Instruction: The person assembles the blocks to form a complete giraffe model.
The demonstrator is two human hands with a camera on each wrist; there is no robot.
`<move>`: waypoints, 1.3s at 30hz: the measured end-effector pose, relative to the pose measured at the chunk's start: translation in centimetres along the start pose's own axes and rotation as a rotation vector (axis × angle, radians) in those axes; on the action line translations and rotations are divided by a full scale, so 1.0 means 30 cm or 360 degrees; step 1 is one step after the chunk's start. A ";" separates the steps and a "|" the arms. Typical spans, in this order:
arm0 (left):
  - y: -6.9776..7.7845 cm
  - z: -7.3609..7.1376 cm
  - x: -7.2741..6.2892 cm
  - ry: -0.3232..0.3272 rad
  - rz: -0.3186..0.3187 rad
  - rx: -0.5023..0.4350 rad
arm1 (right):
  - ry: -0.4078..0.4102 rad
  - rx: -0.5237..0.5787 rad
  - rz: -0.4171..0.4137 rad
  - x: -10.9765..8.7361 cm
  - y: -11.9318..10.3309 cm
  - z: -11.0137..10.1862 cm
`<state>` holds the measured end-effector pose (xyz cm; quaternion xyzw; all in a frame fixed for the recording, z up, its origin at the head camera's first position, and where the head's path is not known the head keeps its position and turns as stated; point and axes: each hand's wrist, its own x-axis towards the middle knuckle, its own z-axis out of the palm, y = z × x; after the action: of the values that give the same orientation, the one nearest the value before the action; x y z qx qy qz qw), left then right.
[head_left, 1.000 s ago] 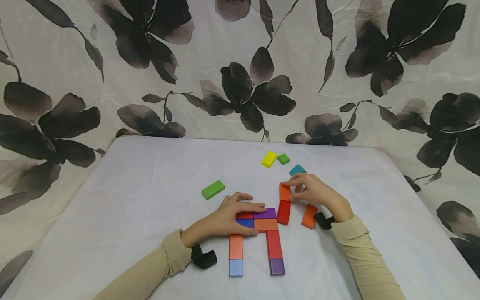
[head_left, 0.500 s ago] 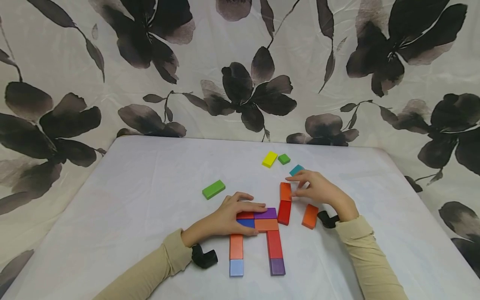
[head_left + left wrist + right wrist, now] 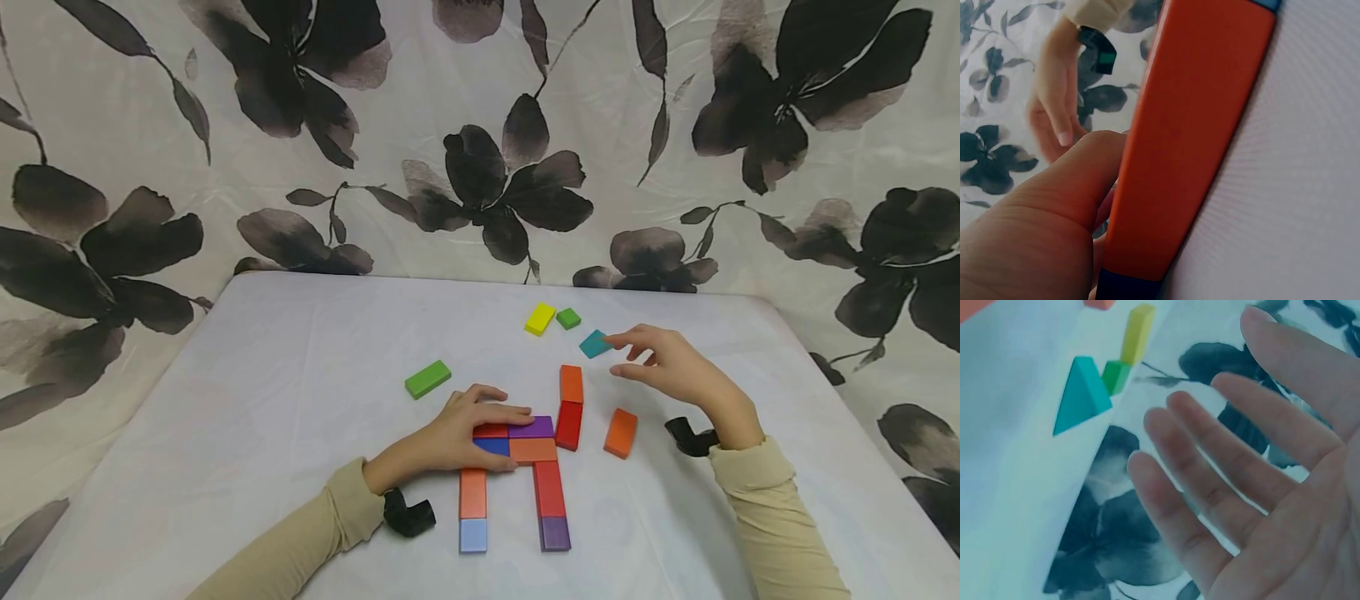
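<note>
My left hand (image 3: 457,429) lies over a flat group of toy blocks, fingers extended. Its fingertips reach a purple block (image 3: 533,427) and its thumb lies by an orange block (image 3: 534,451). Partly covered by this hand are a red block (image 3: 490,432) and a blue block (image 3: 491,447). In the left wrist view, a long orange block (image 3: 1185,137) fills the middle beside the hand. My right hand (image 3: 671,362) hovers with spread, relaxed fingers and holds nothing. Its fingertips come right up to a teal triangular block (image 3: 595,344), seen whole in the right wrist view.
Two columns of blocks extend toward me, ending in a light blue block (image 3: 473,536) and a purple one. An orange block (image 3: 572,383) and a red block (image 3: 568,426) stand end to end. A green block (image 3: 428,379), yellow block (image 3: 539,319) and loose orange block (image 3: 620,433) lie around.
My right hand has let go of the orange block above the red one and moved right and away from me, uncovering the teal block. My left hand has stayed in place.
</note>
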<state>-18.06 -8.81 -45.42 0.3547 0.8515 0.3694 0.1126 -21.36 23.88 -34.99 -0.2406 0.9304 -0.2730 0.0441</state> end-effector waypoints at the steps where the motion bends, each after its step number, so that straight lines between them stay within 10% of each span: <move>1: -0.001 0.001 0.000 -0.0001 -0.0004 0.0005 | -0.0007 -0.0025 0.0014 -0.010 -0.002 -0.004; 18: -0.005 0.004 -0.001 0.0003 -0.0005 0.0012 | -0.0206 -0.0173 0.0352 -0.168 -0.013 0.144; 39: -0.005 0.003 -0.001 0.0005 -0.0003 0.0012 | -0.0150 -0.0202 0.0293 -0.144 -0.013 0.160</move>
<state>-18.08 -8.84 -45.59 0.3538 0.8534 0.3668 0.1101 -16.36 23.29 -39.06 -0.1689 0.9609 -0.1969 0.0973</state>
